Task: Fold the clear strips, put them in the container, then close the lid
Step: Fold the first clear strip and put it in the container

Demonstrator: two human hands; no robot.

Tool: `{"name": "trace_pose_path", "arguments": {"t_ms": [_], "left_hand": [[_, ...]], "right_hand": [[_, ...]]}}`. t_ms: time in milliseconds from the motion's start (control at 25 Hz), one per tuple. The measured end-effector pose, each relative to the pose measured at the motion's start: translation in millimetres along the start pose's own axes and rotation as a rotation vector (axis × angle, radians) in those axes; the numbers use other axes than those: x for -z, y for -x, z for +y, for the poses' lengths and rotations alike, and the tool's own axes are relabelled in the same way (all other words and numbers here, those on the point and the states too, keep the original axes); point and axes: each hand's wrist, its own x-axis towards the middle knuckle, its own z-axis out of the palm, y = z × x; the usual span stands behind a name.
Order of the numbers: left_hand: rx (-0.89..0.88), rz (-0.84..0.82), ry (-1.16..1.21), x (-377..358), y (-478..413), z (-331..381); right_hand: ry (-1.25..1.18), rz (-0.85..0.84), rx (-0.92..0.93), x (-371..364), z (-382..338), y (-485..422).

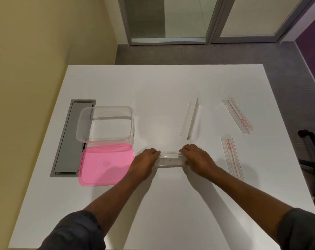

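Both hands, left [146,160] & right [194,157], grip closed on ends of a clear strip [169,159] pressed on the counter [162,91], mid-fold. Container [104,123] at left sits empty, pink lid [106,165] off beside it; three strips [189,119] wait at right. Task looks barely begun.

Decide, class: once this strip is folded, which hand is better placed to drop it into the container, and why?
Left, probably. The left hand holds the strip's left end, and the open container stands just beyond it on the left side. The right hand would have to cross over.
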Motion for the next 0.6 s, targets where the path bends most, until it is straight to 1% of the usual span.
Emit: {"name": "trace_pose_path", "arguments": {"t_ms": [160, 280, 400, 480, 600], "left_hand": [[-0.072, 0.032, -0.06, 36, 4, -14], [-0.12, 0.079, -0.111, 74, 10, -32], [-0.139, 0.145, -0.145, 115, 20, -64], [-0.142, 0.191, -0.141, 141, 27, -91], [-0.144, 0.214, -0.162, 175, 32, -138]], "right_hand": [[-0.045, 0.062, 0.009, 26, -8, -2], [-0.101, 0.152, 0.009, 51, -27, -12], [-0.133, 0.226, 0.031, 75, -59, -34], [-0.12, 0.242, 0.058, 89, -83, -56], [-0.098, 0.258, 0.108, 104, -121, -96]]}}
